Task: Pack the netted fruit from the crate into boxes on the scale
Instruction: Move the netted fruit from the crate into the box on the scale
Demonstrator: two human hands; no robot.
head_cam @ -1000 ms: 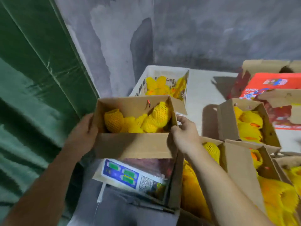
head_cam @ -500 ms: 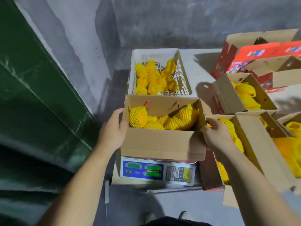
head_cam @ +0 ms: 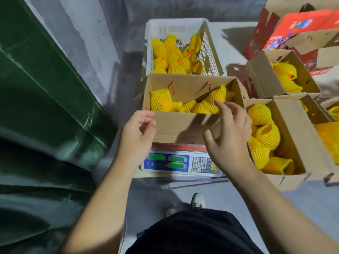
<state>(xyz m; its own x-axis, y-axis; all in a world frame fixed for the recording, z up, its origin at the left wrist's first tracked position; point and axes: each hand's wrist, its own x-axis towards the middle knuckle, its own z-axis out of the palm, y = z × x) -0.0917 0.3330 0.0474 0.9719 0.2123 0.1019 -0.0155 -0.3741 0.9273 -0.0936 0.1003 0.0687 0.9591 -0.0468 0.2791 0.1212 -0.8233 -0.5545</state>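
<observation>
**Box of netted fruit on the scale, both hands at its near wall**

A green tarp [head_cam: 42, 110] fills the left of the frame. At centre, an open cardboard box [head_cam: 176, 125] holding netted fruit [head_cam: 161, 102] sits on the scale [head_cam: 181, 164]; the white crate [head_cam: 213, 52] lies just above it. The right hand [head_cam: 229, 138] hovers with fingers spread, holding nothing. The left hand [head_cam: 136, 133], fingers loosely curled, sits at the box's lower-left corner; whether it grips is unclear.

A cardboard box [head_cam: 183, 123] of netted fruit [head_cam: 160, 102] sits on an electronic scale [head_cam: 176, 163], both hands [head_cam: 136, 133] [head_cam: 229, 136] loose at its near wall, white crate [head_cam: 183, 26] behind.
</observation>
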